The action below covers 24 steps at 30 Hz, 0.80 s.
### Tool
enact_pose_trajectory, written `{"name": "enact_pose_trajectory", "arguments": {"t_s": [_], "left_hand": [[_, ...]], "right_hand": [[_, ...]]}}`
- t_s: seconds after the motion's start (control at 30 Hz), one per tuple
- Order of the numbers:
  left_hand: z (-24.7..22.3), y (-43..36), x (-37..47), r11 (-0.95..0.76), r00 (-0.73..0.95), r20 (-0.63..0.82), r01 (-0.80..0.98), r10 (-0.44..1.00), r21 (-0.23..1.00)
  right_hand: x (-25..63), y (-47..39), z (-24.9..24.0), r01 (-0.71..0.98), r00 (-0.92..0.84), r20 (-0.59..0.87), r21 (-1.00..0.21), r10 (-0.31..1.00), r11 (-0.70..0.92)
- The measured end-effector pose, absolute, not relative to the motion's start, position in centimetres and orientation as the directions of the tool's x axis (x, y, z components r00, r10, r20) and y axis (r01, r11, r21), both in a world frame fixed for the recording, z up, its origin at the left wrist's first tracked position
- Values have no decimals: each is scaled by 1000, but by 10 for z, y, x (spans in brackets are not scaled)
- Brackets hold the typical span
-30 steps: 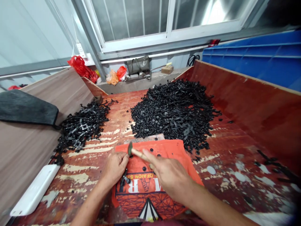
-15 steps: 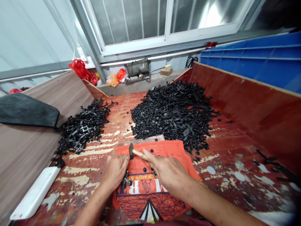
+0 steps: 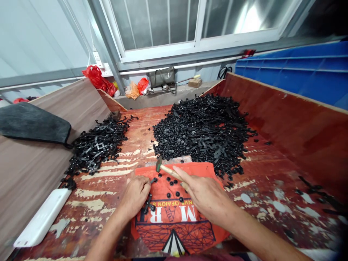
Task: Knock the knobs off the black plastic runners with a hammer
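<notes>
The left hand [image 3: 138, 192] is curled above the cloth, thumb and forefinger pinching a small black strip [image 3: 153, 180] whose round-knobbed end pokes out toward the right; the rest of the strip is hidden by the fingers. The right hand [image 3: 205, 197] is wrapped around the wooden handle of a small hammer [image 3: 172, 172], forefinger or thumb laid along it. The hammer's dark head is apart from the strip, just beyond it; how high it hangs is hard to tell.

Beside the left hand lie a few black linked pieces [image 3: 148, 206], partly under the wrist. Between the two hands, round black studs [image 3: 172, 183] are scattered over the orange cloth [image 3: 205, 175], which bears upside-down white lettering and a dark line drawing.

Beyond the cloth, a large pile of black studs and strips [image 3: 201, 134] spreads across the worn red tabletop [image 3: 141, 127]. To the left is a smaller heap of black linked strips [image 3: 96, 148], with a white rectangular case [image 3: 43, 217] nearer the person. Wooden side boards flank the table; a blue plastic crate [image 3: 293, 72] stands beyond the right one.
</notes>
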<state>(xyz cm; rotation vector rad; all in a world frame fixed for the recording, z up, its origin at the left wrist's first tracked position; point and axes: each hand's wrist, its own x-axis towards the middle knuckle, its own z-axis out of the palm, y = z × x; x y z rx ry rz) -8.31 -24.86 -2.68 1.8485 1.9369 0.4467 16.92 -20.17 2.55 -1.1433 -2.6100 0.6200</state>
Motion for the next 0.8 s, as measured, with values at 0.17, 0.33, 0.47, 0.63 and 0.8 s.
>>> {"name": "enact_pose_trajectory", "arguments": {"t_s": [0.17,0.33,0.47,0.63,0.8], "left_hand": [[-27,-248,-87,36,11,-87,852,996,523],[-25,-251,-87,26,28,-94,848,995,529],[-26,-251,-90,25,26,-90,847,996,531],[-30,-251,-89,19,42,-99,834,994,552],[-14,-241,-107,-22,106,-120,832,987,555]], "right_hand": [[166,-209,16,626,-653,120,-471,748,621],[158,-210,9,696,-677,-32,-353,735,626],[158,-210,5,681,-672,21,-377,741,628],[161,-214,6,656,-666,20,-460,746,598],[188,-212,13,602,-517,35,-695,855,392]]}}
